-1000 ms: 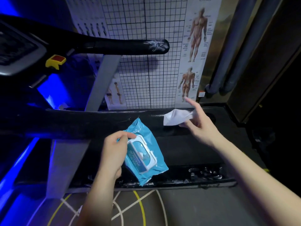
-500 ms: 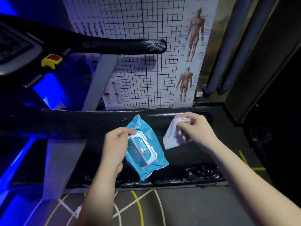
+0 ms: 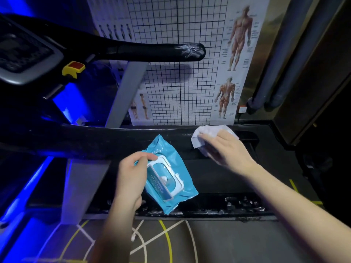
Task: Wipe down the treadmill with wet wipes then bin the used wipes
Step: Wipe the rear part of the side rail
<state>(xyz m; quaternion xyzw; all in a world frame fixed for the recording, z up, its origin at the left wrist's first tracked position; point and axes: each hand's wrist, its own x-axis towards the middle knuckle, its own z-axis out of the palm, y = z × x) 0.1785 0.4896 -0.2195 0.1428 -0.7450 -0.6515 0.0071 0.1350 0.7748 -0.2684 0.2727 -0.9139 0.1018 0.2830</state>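
My right hand (image 3: 226,150) presses a white wet wipe (image 3: 207,132) flat against the black side rail (image 3: 114,141) of the treadmill, fingers spread over the wipe. My left hand (image 3: 131,175) holds a blue pack of wet wipes (image 3: 167,179) with a white flip lid, thumb on the lid's upper edge. The pack hangs above the treadmill's dark belt (image 3: 218,177). The black handlebar (image 3: 152,52) and the grey console (image 3: 24,54) with a yellow and red safety key (image 3: 73,68) are up on the left.
A wall chart (image 3: 180,73) with a grid and anatomy figures hangs behind the treadmill. Grey pipes (image 3: 281,63) run down the right wall. The near black side rail (image 3: 199,207) shows wet streaks. Grey floor with yellow and white lines (image 3: 167,240) lies below.
My right hand gathered the wipe, then moved up and right and flattened it on the far rail. My left hand kept hold of the pack, barely shifting.
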